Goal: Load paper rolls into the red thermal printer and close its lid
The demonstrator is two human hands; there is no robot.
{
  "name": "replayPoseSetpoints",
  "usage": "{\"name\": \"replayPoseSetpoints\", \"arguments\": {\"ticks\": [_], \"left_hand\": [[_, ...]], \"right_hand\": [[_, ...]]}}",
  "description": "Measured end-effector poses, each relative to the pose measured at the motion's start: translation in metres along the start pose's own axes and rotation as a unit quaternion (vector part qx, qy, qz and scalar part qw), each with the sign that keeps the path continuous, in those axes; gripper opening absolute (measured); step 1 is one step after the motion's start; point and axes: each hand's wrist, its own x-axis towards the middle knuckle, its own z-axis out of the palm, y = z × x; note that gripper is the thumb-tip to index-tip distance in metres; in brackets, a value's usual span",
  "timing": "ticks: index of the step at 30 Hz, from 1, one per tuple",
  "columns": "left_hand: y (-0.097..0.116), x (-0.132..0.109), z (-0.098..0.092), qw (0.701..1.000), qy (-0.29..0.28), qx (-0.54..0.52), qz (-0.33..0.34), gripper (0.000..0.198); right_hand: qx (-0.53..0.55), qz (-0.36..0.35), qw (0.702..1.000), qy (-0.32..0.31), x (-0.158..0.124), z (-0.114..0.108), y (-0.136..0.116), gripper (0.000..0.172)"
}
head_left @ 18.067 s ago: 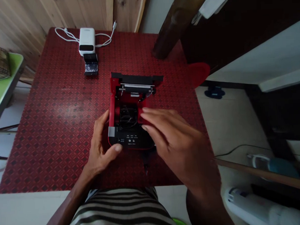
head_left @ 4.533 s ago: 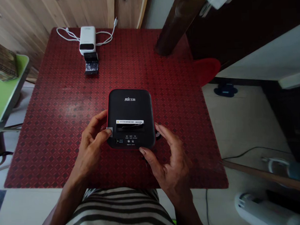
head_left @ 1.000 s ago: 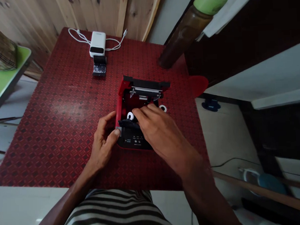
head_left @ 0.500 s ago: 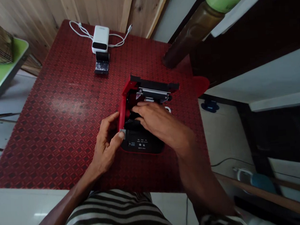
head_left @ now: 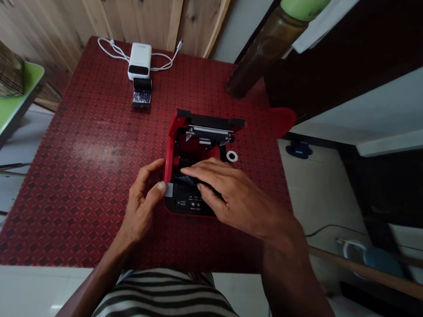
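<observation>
Thermal printer (head_left: pixel 197 147) sits open on a red patterned table (head_left: pixel 75 183), between the person's two hands, its red inner well showing and a metal bar assembly (head_left: pixel 208 133) lying along the black far edge. The right hand (head_left: pixel 234 202) lies across the near part of the well, its fingers (head_left: pixel 205 170) stretched out and slightly parted, not clearly closed on anything. It hides much of the well's front and the compartment beneath, so what sits there is hard to make out. A glossy dark strip (head_left: pixel 187 180) shows under the fingertips, but its kind and whether it is pinched cannot be told. The left hand (head_left: pixel 141 206) wraps the printer's left side, fingers curled against the red wall, with the thumb (head_left: pixel 161 187) touching a small grey tab (head_left: pixel 168 190) at the corner. The black front panel (head_left: pixel 187 205) is partly covered by the right hand; its small print is too blurry to read. A white ring (head_left: pixel 232 156) lies on the table just beyond the printer's right side. Farther off stand a white power bank (head_left: pixel 139 61) with its cable and a small black block (head_left: pixel 142 92).
</observation>
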Motion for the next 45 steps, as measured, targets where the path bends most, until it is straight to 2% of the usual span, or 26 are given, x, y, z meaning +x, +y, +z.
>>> {"name": "replayPoseSetpoints", "arguments": {"ticks": [4, 9, 11, 14, 17, 20, 21, 24, 27, 30, 38, 43, 45], "left_hand": [[0.014, 0.022, 0.0, 0.997, 0.035, 0.044, 0.05, 0.051], [0.035, 0.073, 0.014, 0.985, 0.05, 0.058, 0.153, 0.047], [0.043, 0.089, 0.021, 0.985, 0.045, 0.061, 0.157, 0.038], [0.051, 0.099, 0.026, 0.985, 0.065, 0.06, 0.145, 0.045], [0.052, 0.09, 0.023, 0.987, 0.065, 0.052, 0.14, 0.043], [0.043, 0.069, 0.014, 0.992, 0.044, 0.036, 0.117, 0.027], [0.038, 0.061, 0.011, 0.994, 0.037, 0.023, 0.096, 0.028], [0.022, 0.04, 0.004, 1.0, 0.013, -0.02, 0.017, 0.057], [0.012, 0.029, 0.001, 0.999, -0.014, -0.03, -0.033, 0.064], [0.011, 0.026, 0.0, 0.999, -0.028, -0.027, -0.037, 0.065], [0.018, 0.024, 0.004, 1.0, -0.015, 0.015, -0.021, 0.059], [0.013, 0.026, 0.006, 1.0, -0.002, 0.012, -0.016, 0.059], [0.011, 0.023, 0.005, 1.0, 0.006, 0.011, -0.024, 0.058]], "right_hand": [[-0.002, -0.014, 0.999, 0.043, -0.011, 0.006, -0.006, 0.037], [0.001, -0.048, 0.991, 0.125, -0.018, 0.019, -0.006, 0.016], [-0.024, -0.054, 0.983, 0.173, -0.019, 0.024, -0.008, 0.019], [-0.099, -0.055, 0.967, 0.227, -0.023, 0.028, -0.015, 0.019], [-0.16, -0.056, 0.951, 0.258, -0.033, 0.033, -0.023, 0.017], [-0.178, -0.054, 0.944, 0.273, -0.046, 0.044, -0.028, 0.016], [-0.183, -0.052, 0.942, 0.277, -0.049, 0.048, -0.029, 0.017], [-0.202, -0.024, 0.931, 0.302, -0.055, 0.058, -0.03, 0.019], [-0.195, 0.007, 0.926, 0.322, -0.052, 0.062, -0.03, 0.018], [-0.156, 0.017, 0.939, 0.306, -0.048, 0.061, -0.028, 0.017], [-0.12, 0.032, 0.956, 0.267, -0.051, 0.055, -0.029, 0.015], [-0.107, 0.03, 0.954, 0.279, -0.051, 0.058, -0.026, 0.016], [-0.092, 0.023, 0.953, 0.288, -0.054, 0.06, -0.026, 0.021]]}}
